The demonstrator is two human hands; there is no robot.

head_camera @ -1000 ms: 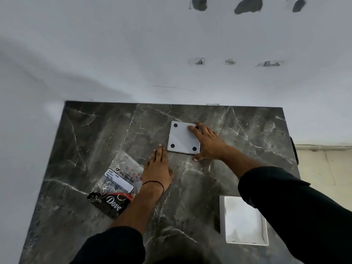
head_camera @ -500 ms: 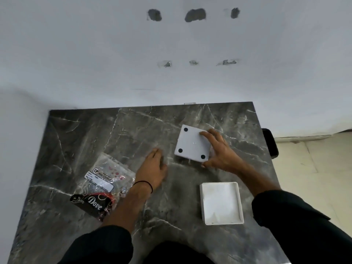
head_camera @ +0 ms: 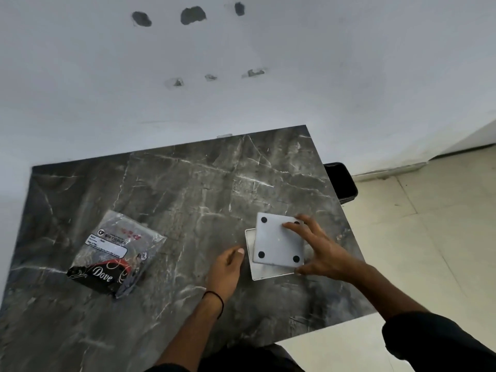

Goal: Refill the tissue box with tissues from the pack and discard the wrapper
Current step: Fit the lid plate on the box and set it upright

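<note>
A white square base plate [head_camera: 277, 241] with black dot feet lies tilted over the open white tissue box [head_camera: 261, 275] near the table's right edge. My right hand [head_camera: 318, 251] grips the plate, fingers on its top and thumb at its near corner. My left hand [head_camera: 228, 267] rests on the table just left of the box, fingers loosely curled, thumb tip near the box's left wall. The plastic tissue wrapper [head_camera: 115, 253], clear with a black and red printed end, lies flat on the left part of the table.
The dark marble table [head_camera: 188, 189] stands against a white wall. A black bin [head_camera: 341, 181] sits on the floor beyond the table's right edge. Beige floor tiles [head_camera: 429, 237] lie to the right.
My right hand carried the white plate from the table's middle toward me and onto the open box. My left hand followed to the box's left side. The view swung right.
</note>
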